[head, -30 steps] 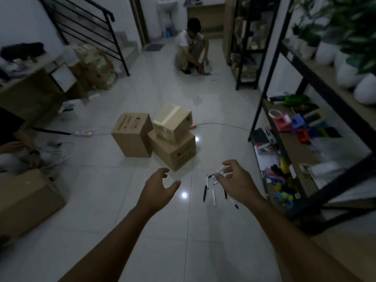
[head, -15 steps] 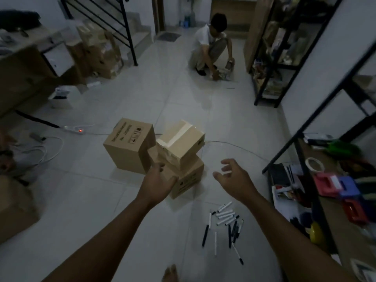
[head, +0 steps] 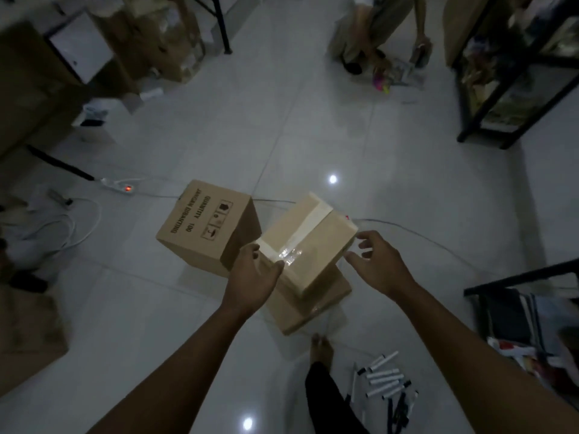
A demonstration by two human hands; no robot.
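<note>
A taped cardboard box (head: 316,236) lies tilted on top of a second cardboard box (head: 313,305) on the white tile floor. My left hand (head: 253,274) touches the top box's near left corner, thumb on the tape. My right hand (head: 379,264) hovers with fingers spread just beside the box's right edge; I cannot tell whether it touches. A third, printed box (head: 203,227) stands on the floor to the left. Several markers (head: 385,380) lie scattered on the floor at the lower right, by my foot (head: 321,347).
Another person (head: 376,29) crouches at the far side of the floor. Black metal shelves (head: 507,89) stand along the right. A power strip (head: 120,186) with cables lies to the left. More cardboard boxes (head: 28,336) sit at the left edge and far left.
The view tipped down as I came closer to the boxes. Both hands reached forward from empty air to the tilted top box. The markers now lie behind my hands.
</note>
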